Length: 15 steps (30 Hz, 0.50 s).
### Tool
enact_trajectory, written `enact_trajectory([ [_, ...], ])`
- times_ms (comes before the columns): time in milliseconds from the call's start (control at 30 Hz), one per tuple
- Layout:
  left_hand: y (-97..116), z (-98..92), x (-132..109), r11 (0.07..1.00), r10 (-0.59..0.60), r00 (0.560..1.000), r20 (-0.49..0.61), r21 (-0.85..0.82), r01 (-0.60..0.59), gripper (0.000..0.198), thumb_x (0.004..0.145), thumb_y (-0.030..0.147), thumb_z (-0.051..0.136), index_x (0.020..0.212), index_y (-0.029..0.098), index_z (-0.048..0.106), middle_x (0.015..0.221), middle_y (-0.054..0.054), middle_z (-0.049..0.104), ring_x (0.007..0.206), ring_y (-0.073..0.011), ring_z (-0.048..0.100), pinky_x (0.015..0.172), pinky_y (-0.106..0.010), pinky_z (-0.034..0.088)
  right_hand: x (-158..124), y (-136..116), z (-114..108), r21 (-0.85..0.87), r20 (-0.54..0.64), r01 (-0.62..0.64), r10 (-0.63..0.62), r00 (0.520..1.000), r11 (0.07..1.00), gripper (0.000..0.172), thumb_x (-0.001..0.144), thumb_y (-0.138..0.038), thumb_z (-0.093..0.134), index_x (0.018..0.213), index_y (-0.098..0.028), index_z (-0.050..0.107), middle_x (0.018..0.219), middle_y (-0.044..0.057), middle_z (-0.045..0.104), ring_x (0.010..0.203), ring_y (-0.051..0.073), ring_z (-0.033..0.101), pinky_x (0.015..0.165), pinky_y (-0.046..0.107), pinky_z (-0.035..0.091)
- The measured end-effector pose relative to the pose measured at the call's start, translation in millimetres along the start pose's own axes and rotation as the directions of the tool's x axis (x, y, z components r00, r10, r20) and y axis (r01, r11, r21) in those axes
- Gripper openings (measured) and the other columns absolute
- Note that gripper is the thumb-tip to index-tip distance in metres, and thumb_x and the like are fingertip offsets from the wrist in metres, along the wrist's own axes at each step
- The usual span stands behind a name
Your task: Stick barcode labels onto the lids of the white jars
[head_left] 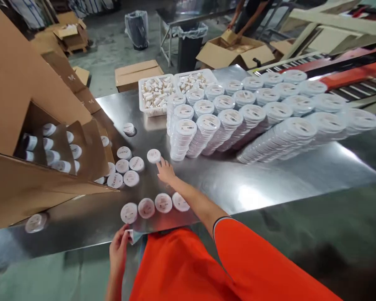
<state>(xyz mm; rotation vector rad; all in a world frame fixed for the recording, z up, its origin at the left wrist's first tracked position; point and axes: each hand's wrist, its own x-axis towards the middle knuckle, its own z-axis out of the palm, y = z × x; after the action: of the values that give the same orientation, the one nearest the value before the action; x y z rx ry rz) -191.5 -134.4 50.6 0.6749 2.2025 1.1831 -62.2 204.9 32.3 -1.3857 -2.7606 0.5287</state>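
Note:
My right hand [165, 171] lies on the steel table with its fingertips at the lower edge of a round white lid [153, 156]. A row of similar white lids [163, 203] sits just below that hand. At the table's near edge, my left hand [119, 247] pinches a small white card or label [130, 236]. More white lids [123, 166] lie loose to the left, next to an open cardboard carton [59, 163] holding white bottles with dark bands [30, 142].
Long rows of stacked white lids [225, 125] cover the table's middle and right. Behind them stand white crates of small bottles [156, 96]. A conveyor [354, 79] runs along the right. At the back, a person's hands [235, 31] reach into a cardboard box [235, 52], near a lined black bin [189, 46].

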Motion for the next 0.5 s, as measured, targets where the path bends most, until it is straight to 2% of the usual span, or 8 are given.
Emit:
enact_trajectory([
  [67, -6, -12.9, -18, 0.99, -0.109, 0.986, -0.124, -0.107, 0.096, 0.051, 0.064, 0.071, 0.067, 0.065, 0.02, 0.066, 0.088, -0.009, 0.077, 0.087, -0.0286, 0.071, 0.075, -0.037, 0.057, 40, -2, -6, -0.06, 0.01, 0.116, -0.116, 0.993, 0.991, 0.07, 0.08, -0.016, 0.065, 0.146, -0.019, 0.04, 0.165, 0.017, 0.012, 0.147, 0.036, 0.021, 0.111, 0.05, 0.032],
  [133, -16, -25.2, -33, 0.962, -0.215, 0.953, -0.215, -0.212, 0.169, 0.05, 0.058, 0.071, 0.072, 0.064, 0.022, 0.067, 0.075, -0.006, 0.075, 0.08, -0.0278, 0.071, 0.068, -0.035, 0.057, 72, 1, -9, -0.083, 0.052, 0.168, -0.164, 0.985, 0.982, 0.08, 0.076, -0.011, 0.067, 0.149, -0.022, 0.036, 0.166, 0.014, 0.007, 0.149, 0.038, 0.013, 0.113, 0.053, 0.027],
  [233, -31, -37.7, -51, 0.898, -0.357, 0.885, -0.3, -0.37, 0.237, 0.05, 0.049, 0.071, 0.077, 0.059, 0.023, 0.064, 0.068, -0.004, 0.074, 0.071, -0.0252, 0.071, 0.06, -0.032, 0.056, 96, 7, -9, -0.037, 0.131, 0.145, -0.139, 0.982, 0.989, 0.087, 0.074, -0.012, 0.07, 0.151, -0.026, 0.033, 0.165, 0.013, 0.011, 0.146, 0.041, 0.019, 0.109, 0.055, 0.032],
  [300, -34, -39.7, -58, 0.86, -0.409, 0.856, -0.315, -0.446, 0.247, 0.05, 0.046, 0.069, 0.08, 0.06, 0.024, 0.064, 0.071, -0.003, 0.075, 0.069, -0.0225, 0.069, 0.06, -0.03, 0.055, 91, 6, -6, -0.004, 0.126, 0.127, -0.125, 0.984, 0.992, 0.079, 0.076, -0.016, 0.069, 0.148, -0.027, 0.039, 0.162, 0.013, 0.022, 0.139, 0.04, 0.031, 0.105, 0.052, 0.037],
  [367, -32, -36.4, -60, 0.842, -0.434, 0.852, -0.291, -0.466, 0.27, 0.05, 0.046, 0.069, 0.081, 0.062, 0.024, 0.065, 0.072, -0.002, 0.076, 0.065, -0.0204, 0.068, 0.058, -0.029, 0.055, 70, 2, -4, 0.026, 0.071, 0.098, -0.099, 0.992, 0.995, 0.072, 0.077, -0.023, 0.069, 0.144, -0.025, 0.044, 0.153, 0.016, 0.035, 0.13, 0.038, 0.04, 0.101, 0.05, 0.039],
  [433, -23, -29.1, -58, 0.85, -0.428, 0.871, -0.24, -0.435, 0.297, 0.05, 0.049, 0.069, 0.08, 0.063, 0.023, 0.063, 0.07, -0.002, 0.074, 0.065, -0.0198, 0.067, 0.059, -0.029, 0.054, 37, 1, -3, 0.081, 0.003, 0.056, -0.057, 0.998, 0.995, 0.073, 0.074, -0.03, 0.072, 0.142, -0.022, 0.047, 0.144, 0.017, 0.044, 0.122, 0.035, 0.045, 0.099, 0.047, 0.041],
  [500, -11, -19.4, -51, 0.873, -0.383, 0.91, -0.159, -0.385, 0.3, 0.049, 0.056, 0.068, 0.077, 0.062, 0.022, 0.061, 0.069, -0.002, 0.072, 0.072, -0.0208, 0.068, 0.065, -0.028, 0.054, -4, 10, -2, 0.157, -0.09, 0.005, 0.009, 0.996, 0.988, 0.076, 0.071, -0.036, 0.074, 0.14, -0.021, 0.048, 0.139, 0.015, 0.047, 0.119, 0.033, 0.045, 0.099, 0.044, 0.041],
])
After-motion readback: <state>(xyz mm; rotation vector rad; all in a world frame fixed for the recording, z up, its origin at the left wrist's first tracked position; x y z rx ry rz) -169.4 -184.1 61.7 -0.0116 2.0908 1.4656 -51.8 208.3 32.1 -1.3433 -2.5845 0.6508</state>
